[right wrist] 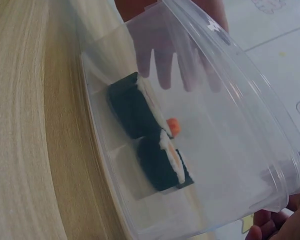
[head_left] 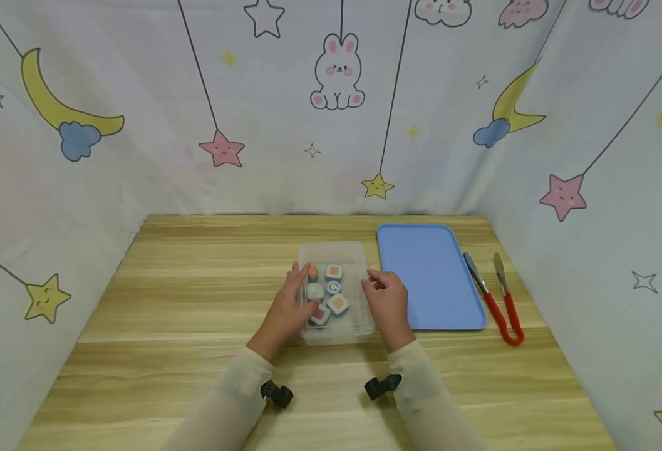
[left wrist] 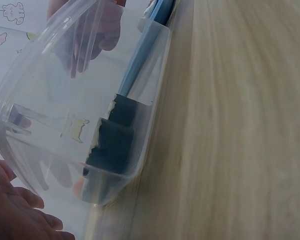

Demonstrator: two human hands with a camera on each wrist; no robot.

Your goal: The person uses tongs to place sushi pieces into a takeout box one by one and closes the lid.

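A clear plastic box [head_left: 333,332] stands on the table with several toy sushi pieces inside. Through its walls show rolls with dark wrappers [right wrist: 135,112] and a small orange piece [right wrist: 174,127]. My left hand [head_left: 287,308] rests along the box's left side, fingers extended down the outer wall and thumb across the top edge. At the right rim my right hand [head_left: 388,304] pinches the edge with curled fingers. In the left wrist view, the right hand [left wrist: 107,32] appears beyond the clear wall. A light blue piece [left wrist: 145,55] is also visible through the plastic there.
To the right lies a blue tray [head_left: 423,275], close beside my right hand. Tongs with red handles [head_left: 502,307] lie spread past the tray's right edge. A patterned curtain [head_left: 285,94] hangs behind and beside the wooden table [head_left: 206,275].
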